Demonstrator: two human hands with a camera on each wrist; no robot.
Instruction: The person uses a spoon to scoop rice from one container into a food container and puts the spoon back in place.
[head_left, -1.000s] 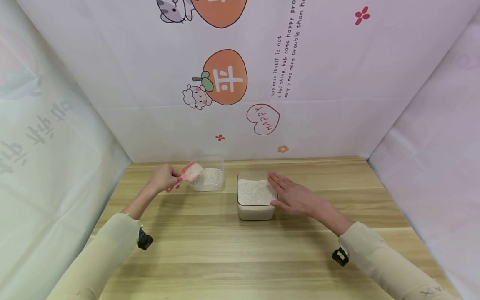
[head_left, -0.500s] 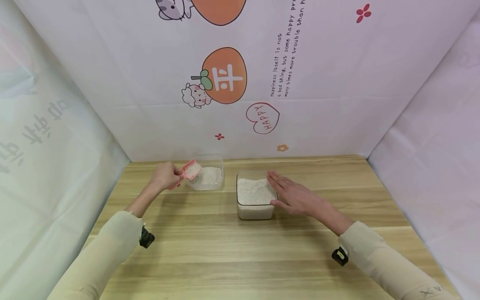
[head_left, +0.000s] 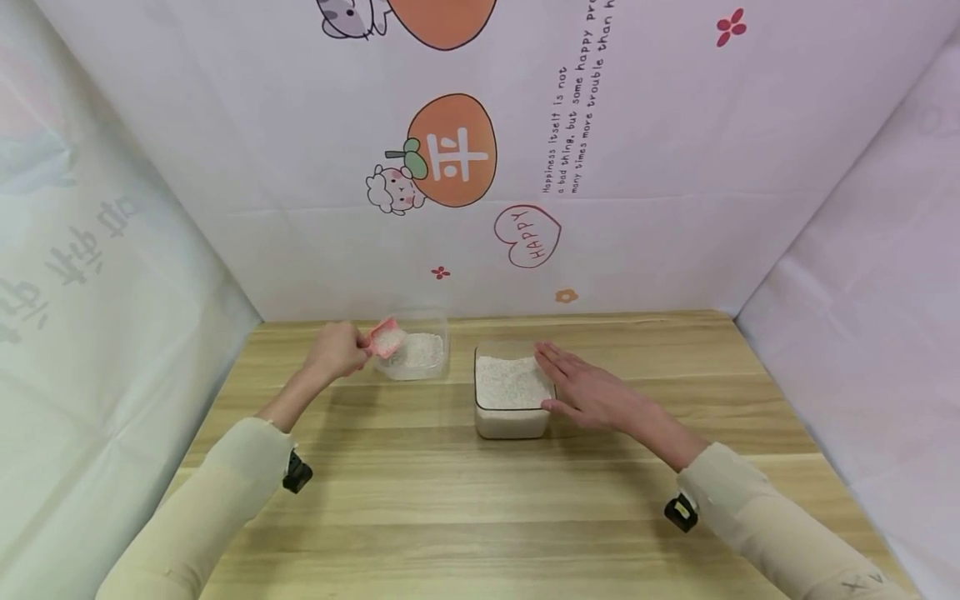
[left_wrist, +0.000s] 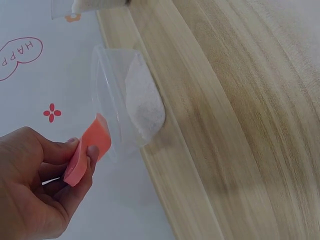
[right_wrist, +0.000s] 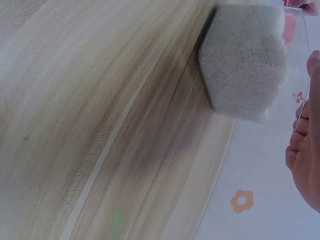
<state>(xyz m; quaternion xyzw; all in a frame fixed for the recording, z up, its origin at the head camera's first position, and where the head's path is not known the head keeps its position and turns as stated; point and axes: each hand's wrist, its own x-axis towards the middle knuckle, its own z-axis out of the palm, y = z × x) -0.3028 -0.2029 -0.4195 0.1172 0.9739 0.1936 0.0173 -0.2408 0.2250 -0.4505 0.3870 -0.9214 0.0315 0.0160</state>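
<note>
Wooden tabletop, pink scoop (loaded), pointing diagonally away, rightward

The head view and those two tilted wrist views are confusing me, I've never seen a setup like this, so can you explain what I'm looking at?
There is no robot here, just a person's two bare hands. The wide picture comes from a camera worn on the head, looking forward and down. The two smaller ones come from cameras on the wrists, so the table looks tilted in them.

On the table stand a small clear container and, to its right, a larger clear container. Both hold white grains, possibly rice.

The left hand grips a pink scoop carrying some grains, above the small container's left side. The right hand touches the larger container's right side.
</note>
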